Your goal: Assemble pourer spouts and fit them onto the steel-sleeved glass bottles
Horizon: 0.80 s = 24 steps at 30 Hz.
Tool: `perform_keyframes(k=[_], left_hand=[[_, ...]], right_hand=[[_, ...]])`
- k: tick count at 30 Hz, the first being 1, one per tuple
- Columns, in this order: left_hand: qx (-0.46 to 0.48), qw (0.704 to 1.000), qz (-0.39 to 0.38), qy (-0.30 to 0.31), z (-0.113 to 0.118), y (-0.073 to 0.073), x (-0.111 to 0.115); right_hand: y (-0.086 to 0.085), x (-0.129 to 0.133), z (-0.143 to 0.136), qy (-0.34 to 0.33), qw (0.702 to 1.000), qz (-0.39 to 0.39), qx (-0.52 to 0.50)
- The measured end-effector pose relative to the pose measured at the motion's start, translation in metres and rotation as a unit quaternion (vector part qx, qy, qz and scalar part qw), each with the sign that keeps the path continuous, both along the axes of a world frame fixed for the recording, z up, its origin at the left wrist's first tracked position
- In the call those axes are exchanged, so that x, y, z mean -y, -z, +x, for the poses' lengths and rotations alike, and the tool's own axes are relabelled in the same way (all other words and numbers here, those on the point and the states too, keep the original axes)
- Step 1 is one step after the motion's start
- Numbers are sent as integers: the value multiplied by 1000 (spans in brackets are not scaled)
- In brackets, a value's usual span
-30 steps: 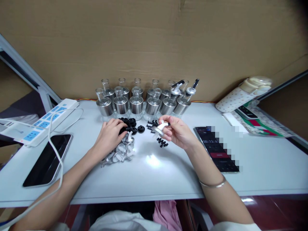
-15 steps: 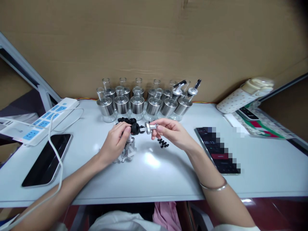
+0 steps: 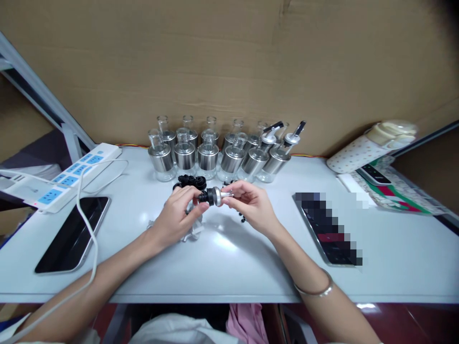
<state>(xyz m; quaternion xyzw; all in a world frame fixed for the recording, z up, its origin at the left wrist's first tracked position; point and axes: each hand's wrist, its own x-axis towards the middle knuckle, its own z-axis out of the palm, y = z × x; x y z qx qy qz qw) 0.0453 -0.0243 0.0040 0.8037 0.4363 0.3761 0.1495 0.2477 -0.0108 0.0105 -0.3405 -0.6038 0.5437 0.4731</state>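
Observation:
Between thumb and fingers, my left hand [image 3: 181, 212] grips a black ribbed rubber stopper [image 3: 205, 197]. My right hand [image 3: 251, 203] pinches the thin spout of a silver metal pourer [image 3: 217, 196]. The pourer's round collar sits against the stopper, the two in one line above the table. Below my left hand lies a pile of silver metal parts [image 3: 193, 231], partly covered by it. More black rubber stoppers [image 3: 192, 181] lie just behind that hand. Several small black pieces [image 3: 242, 218] show beside my right hand, which hides some of them.
Two rows of glass bottles with steel sleeves [image 3: 208, 157] stand at the back; two carry pourers [image 3: 292, 138]. A power strip [image 3: 82, 174], a cable and a dark phone [image 3: 73, 234] lie left. Another phone [image 3: 328, 229] and a dotted flask [image 3: 358, 150] are right.
The metal pourer and the black stopper, apart at the collar before, are now pushed together. My right hand has come closer to my left. The view has shifted slightly.

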Motion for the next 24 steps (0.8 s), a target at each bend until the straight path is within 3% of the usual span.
perform_keyframes(k=[11, 24], left_hand=[[-17, 998, -38, 47, -2, 0, -2], [-23, 996, -1, 91, -1, 2, -3]], right_hand=[[7, -3, 7, 7, 1000, -3, 12], [7, -1, 0, -43, 997, -52, -24]])
